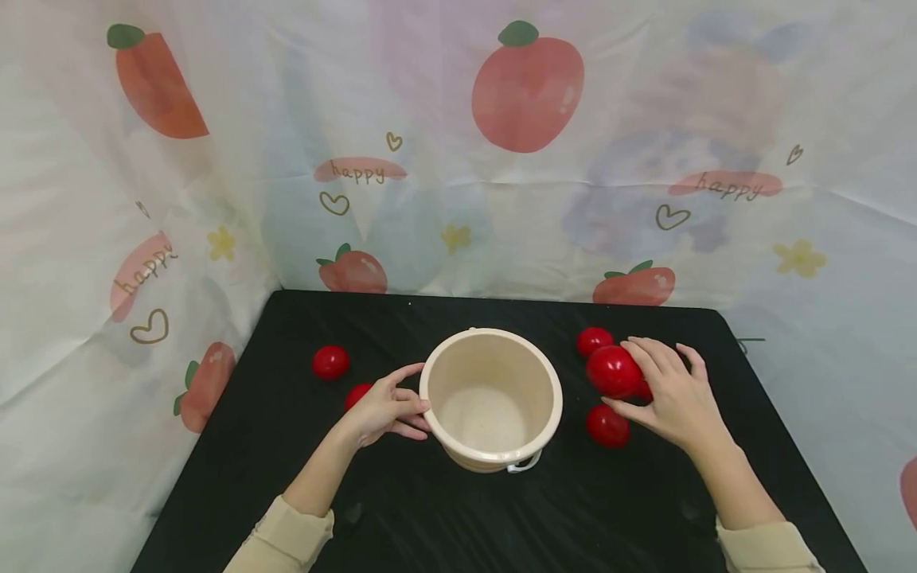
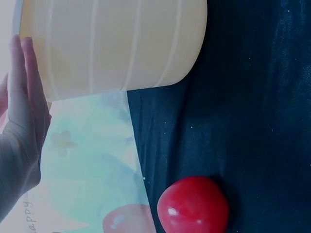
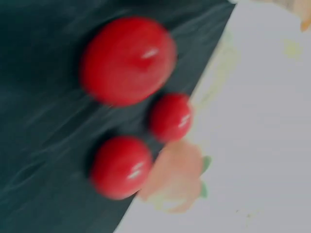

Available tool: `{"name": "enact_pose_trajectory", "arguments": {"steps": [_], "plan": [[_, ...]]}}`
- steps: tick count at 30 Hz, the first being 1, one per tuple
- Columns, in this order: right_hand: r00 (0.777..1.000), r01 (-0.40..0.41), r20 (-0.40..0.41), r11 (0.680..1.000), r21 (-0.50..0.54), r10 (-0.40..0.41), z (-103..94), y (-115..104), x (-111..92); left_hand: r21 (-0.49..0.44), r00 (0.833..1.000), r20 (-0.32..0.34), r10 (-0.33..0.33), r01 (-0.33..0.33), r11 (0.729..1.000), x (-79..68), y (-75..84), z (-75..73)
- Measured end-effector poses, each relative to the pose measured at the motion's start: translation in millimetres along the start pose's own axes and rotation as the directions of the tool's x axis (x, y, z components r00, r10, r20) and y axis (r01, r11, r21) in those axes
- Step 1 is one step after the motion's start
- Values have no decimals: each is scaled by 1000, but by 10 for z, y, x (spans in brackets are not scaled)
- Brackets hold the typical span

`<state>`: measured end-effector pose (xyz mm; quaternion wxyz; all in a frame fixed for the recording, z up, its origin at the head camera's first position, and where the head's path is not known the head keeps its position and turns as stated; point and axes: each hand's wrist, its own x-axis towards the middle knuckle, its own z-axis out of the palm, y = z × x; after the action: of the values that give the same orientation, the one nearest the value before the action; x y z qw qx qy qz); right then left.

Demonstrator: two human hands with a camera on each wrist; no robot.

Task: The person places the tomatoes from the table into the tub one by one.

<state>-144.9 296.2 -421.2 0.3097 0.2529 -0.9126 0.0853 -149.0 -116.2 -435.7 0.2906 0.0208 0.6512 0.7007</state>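
A cream bucket [image 1: 526, 342] stands upright mid-table with its mouth facing up. My left hand [image 1: 383, 410] touches its left rim; the left wrist view shows straight fingers [image 2: 31, 73] against the outer wall [image 2: 116, 43]. My right hand [image 1: 673, 390] grips a glossy red tomato [image 1: 613, 371] between thumb and fingers, right of the bucket. Around it lie a tomato [image 1: 595, 341] behind, another [image 1: 608, 426] in front, and one [image 1: 644, 391] mostly hidden under the hand. Several blurred tomatoes [image 3: 129, 60] fill the right wrist view, where the hand does not show.
Left of the bucket lie a tomato [image 1: 330, 362] and a second one [image 1: 357, 395], partly covered by the left hand. A white handle [image 1: 525, 462] hangs at the bucket's front. The black tabletop [image 1: 458, 529] ends at a printed cloth backdrop [image 1: 444, 95].
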Motion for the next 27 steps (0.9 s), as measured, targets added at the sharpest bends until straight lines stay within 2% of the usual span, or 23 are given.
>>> {"name": "enact_pose_trajectory", "arguments": {"steps": [6,10,15,21,27], "plan": [[994,106,30,994,35,-107,137,-245,380,-5,1000,-4,-6,6,1000,-4,-4,1],[983,161,82,985,66,-166,239,-421,556,0,1000,-5,-4,4,1000,1,-8,-3],[963,240,114,969,56,-245,402,-642,731,3,1000,-8,-3,3,1000,11,-15,-1],[923,335,188,941,38,-336,621,-832,853,1,1000,-5,0,0,1000,8,-15,-4],[871,405,282,913,49,-402,812,-998,903,9,1000,8,3,-3,1000,2,-14,-4]]}}
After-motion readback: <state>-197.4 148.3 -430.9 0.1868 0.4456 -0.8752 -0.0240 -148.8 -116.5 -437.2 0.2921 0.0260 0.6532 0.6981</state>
